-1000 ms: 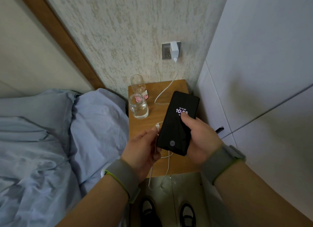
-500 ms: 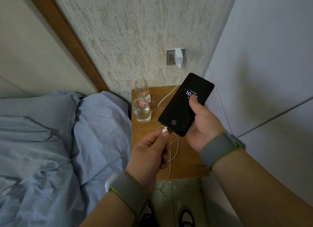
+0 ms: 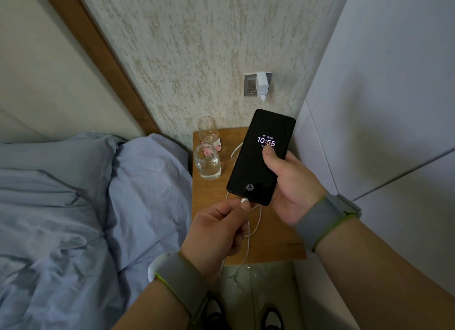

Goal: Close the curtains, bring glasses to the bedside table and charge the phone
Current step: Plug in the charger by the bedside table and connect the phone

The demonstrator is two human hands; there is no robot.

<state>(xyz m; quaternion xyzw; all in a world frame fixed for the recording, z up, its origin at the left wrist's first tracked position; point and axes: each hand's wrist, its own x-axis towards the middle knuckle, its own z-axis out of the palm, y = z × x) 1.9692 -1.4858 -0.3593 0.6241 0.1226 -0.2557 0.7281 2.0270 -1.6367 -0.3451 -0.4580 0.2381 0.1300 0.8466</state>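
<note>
**Phone and charging cable held over the bedside bench**

Hidden or unclear parts. The right hand [image 3: 293, 184] holds the phone [image 3: 258, 157] in the air above the right half of the bench [image 3: 270, 243]. Its thumb lies on the lit screen below the clock reading 10:55, and its other fingers are curled out of sight behind the case. The left hand [image 3: 216, 228] has its grip pinched on the white plug [image 3: 244, 201], thumb over forefinger, at the phone's near edge. Plug and phone touch, but whether the plug is fully seated cannot be told. The cable [image 3: 248, 236] loops under the left hand and over the near edge of the bench. Its far run passes behind the phone and reappears only at the charger block [image 3: 261, 83] in the wall socket [image 3: 250, 86]. Two dark shoes [image 3: 216, 312] on the floor are partly covered by the forearms and cut off by the lower border. Grey wristbands [image 3: 325, 219] sit on both wrists.

Containers. A clear jar [image 3: 207, 163] stands on the left side of the bench with clear liquid in its lower part. Just behind it, at the far left corner, stands a stemmed glass [image 3: 208, 129]; its stem is hidden by the jar and its contents cannot be made out. A small pink object [image 3: 218, 142] lies between them, mostly screened by the jar. Blue bedding [image 3: 73, 206] fills the left, touching the bench's left side.
</note>
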